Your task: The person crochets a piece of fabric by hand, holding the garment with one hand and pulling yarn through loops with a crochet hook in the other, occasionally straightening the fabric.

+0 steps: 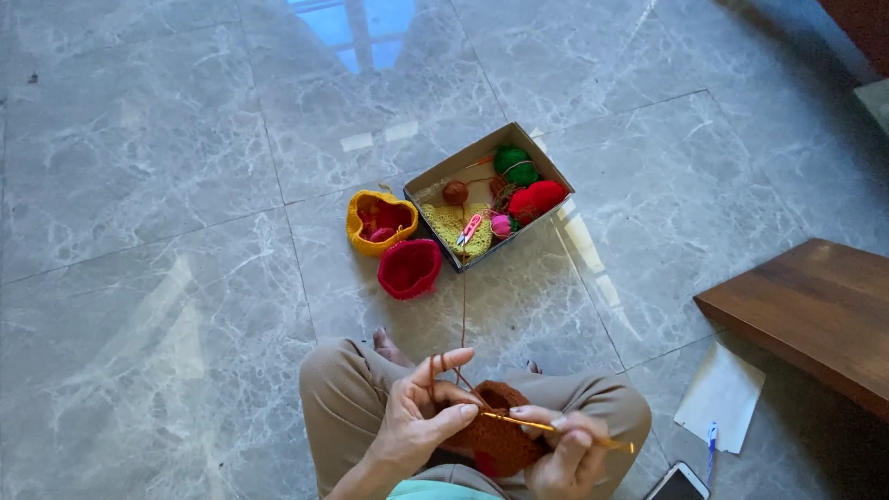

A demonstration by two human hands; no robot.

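Note:
I sit cross-legged on a grey marble floor. My left hand pinches a rust-brown crochet piece in my lap, with brown yarn wound over its raised index finger. My right hand grips a gold crochet hook whose tip pokes into the piece near my left thumb. The yarn strand runs up from my hands to a cardboard box on the floor ahead.
The box holds green, red, brown and pink yarn balls, a yellow crochet piece and small scissors. Beside it lie a yellow crochet bowl and a red one. A wooden board, white paper, pen and phone lie at right.

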